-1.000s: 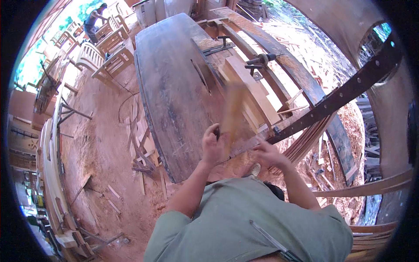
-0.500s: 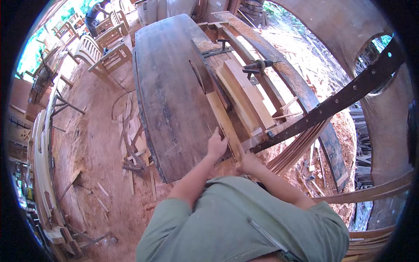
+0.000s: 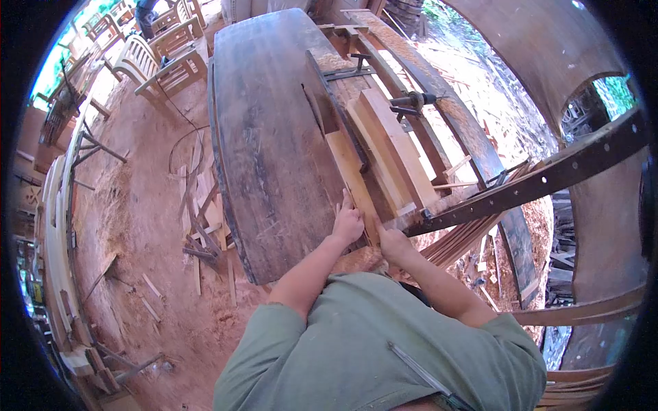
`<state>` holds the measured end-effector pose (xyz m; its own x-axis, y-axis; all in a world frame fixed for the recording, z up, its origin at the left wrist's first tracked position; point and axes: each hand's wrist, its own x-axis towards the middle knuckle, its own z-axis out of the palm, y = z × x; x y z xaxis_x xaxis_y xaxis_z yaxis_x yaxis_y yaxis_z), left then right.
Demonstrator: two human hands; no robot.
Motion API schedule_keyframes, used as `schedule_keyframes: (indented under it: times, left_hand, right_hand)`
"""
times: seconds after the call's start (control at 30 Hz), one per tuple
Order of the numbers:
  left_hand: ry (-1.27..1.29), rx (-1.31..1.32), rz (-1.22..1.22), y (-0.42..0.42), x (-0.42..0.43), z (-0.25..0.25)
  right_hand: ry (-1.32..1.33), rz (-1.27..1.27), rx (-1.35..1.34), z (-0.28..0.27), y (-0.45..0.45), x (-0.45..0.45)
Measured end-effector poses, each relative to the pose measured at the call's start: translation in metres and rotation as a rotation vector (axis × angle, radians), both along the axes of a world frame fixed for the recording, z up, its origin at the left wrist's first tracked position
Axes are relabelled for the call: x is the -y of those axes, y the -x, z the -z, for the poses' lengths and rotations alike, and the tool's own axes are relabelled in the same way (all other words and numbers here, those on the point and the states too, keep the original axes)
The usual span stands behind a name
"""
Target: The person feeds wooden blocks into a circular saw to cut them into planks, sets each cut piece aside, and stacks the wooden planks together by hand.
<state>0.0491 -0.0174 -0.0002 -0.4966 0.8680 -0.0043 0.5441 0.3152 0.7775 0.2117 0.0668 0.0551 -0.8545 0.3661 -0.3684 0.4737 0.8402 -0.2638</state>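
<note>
A narrow light wooden board [image 3: 351, 175] lies lengthwise on the large dark worktable [image 3: 271, 137], alongside a dark guide strip [image 3: 336, 103]. My left hand [image 3: 348, 222] rests against the board's left side, its index finger stretched forward along the wood. At the near end, my right hand [image 3: 396, 246] grips the right edge of the same board, fingers partly hidden. A long slot [image 3: 312, 109] in the tabletop lies just beyond the board's far end. Thicker pale wooden pieces [image 3: 394, 147] sit to the right of the guide strip.
A clamp [image 3: 412, 101] sits on the frame at right. A dark drilled bar [image 3: 534, 188] slants across the right side. Wooden chairs [image 3: 137, 61] stand at far left, with a person [image 3: 145, 17] partly visible behind them. Offcuts [image 3: 205, 212] and a cable [image 3: 179, 147] litter the sawdust-covered floor.
The view has shifted slightly. My left hand lies a little nearer the board's near end with its index finger extended; my right hand stays at that end.
</note>
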Motion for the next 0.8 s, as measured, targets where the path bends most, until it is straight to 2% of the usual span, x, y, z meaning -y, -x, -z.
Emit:
schedule_keyframes:
  times: [0.1,0.17,0.27,0.37,0.47,0.57,0.8]
  left_hand:
    - [0.031,0.001,0.015,0.009,-0.002,-0.012]
    - [0.064,0.002,0.025,0.015,-0.005,-0.013]
    - [0.009,-0.007,-0.011,0.024,-0.014,-0.001]
    - [0.064,-0.056,-0.02,0.033,-0.02,-0.001]
    - [0.023,-0.035,-0.009,0.045,-0.023,-0.008]
    - [0.086,-0.026,0.002,0.056,-0.029,-0.008]
    - [0.118,-0.022,0.001,0.083,-0.042,-0.016]
  right_hand:
    - [0.002,-0.061,-0.066,0.007,0.006,-0.008]
    - [-0.002,-0.031,0.1,-0.009,0.019,-0.008]
    - [-0.017,-0.058,0.147,-0.005,0.032,-0.017]
    - [-0.036,-0.07,0.173,-0.01,0.044,-0.022]
    - [-0.025,-0.049,0.157,-0.019,0.057,-0.024]
    - [-0.012,-0.056,0.179,-0.028,0.071,-0.029]
    - [-0.024,-0.033,0.147,-0.023,0.1,-0.042]
